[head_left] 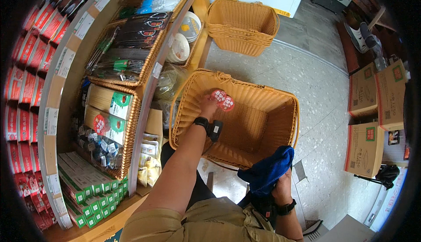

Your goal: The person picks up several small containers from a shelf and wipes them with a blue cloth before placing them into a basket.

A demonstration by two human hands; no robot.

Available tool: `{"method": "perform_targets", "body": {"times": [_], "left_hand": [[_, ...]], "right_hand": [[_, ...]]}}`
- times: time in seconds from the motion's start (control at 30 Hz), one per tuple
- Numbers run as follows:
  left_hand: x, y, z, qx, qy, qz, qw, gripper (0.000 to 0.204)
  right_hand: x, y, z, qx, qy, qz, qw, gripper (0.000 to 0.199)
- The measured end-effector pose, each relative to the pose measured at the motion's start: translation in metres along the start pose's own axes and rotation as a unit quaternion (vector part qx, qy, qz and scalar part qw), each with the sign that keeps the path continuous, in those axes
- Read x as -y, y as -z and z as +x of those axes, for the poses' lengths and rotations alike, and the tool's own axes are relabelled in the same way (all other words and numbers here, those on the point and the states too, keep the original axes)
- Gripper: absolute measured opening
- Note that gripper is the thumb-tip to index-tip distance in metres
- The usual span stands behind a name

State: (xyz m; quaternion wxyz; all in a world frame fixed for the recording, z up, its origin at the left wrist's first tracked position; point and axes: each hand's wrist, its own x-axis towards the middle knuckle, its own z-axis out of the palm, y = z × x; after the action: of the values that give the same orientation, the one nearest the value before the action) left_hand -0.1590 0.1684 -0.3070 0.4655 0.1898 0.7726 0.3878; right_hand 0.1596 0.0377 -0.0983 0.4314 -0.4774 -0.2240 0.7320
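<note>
Left hand (208,106) at the red round packs (222,100) inside the large basket (263,88); right hand (282,189) grasping the blue cloth (269,167)

Landmark: the large basket, open side up.

Left hand: reaches over the near rim into the basket. The fingers meet the red round packs, at least two, overlapping. The packs are inside the basket, toward its far left corner. The fingers are partly hidden; it cannot be told how far they are open or whether they grip the packs or only touch them. A black wristband (201,122) encircles the wrist, with a small black box (214,130) beside it.

Right hand: outside the basket, near its close right corner. The fingers are curled closed on the blue cloth, which bunches upward from the grip. In this view the cloth covers part of the basket's corner; contact between the two cannot be confirmed. A dark watch (286,207) is worn on this wrist.

Surroundings: stacked baskets (239,44) stand beyond the large basket. Left of it, a shelf carries packs of wooden sticks (101,99) in a wicker tray, with green-and-white boxes (94,200) below. Cardboard boxes (365,152) are piled well to its right.
</note>
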Motion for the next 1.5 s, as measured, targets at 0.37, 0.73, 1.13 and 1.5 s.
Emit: {"method": "perform_targets", "body": {"times": [0.37,0.73,1.13,1.5], "left_hand": [[-0.095,0.077,-0.205,0.134,-0.15,-0.176,0.964,0.025],[-0.123,0.197,-0.382,-0.086,-0.38,0.032,0.921,0.027],[-0.166,0.38,-0.567,-0.678,-0.231,0.607,0.345,0.033],[-0.119,0.518,-0.575,-0.607,-0.189,0.625,0.454,0.034]], "right_hand": [[0.03,0.008,-0.016,0.227,0.05,0.166,0.958,0.048],[0.01,-0.03,-0.039,0.092,0.509,-0.557,0.65,0.035],[0.006,-0.03,-0.054,0.147,0.515,-0.508,0.675,0.039],[0.006,-0.043,-0.048,0.144,0.33,-0.245,0.9,0.019]]}}
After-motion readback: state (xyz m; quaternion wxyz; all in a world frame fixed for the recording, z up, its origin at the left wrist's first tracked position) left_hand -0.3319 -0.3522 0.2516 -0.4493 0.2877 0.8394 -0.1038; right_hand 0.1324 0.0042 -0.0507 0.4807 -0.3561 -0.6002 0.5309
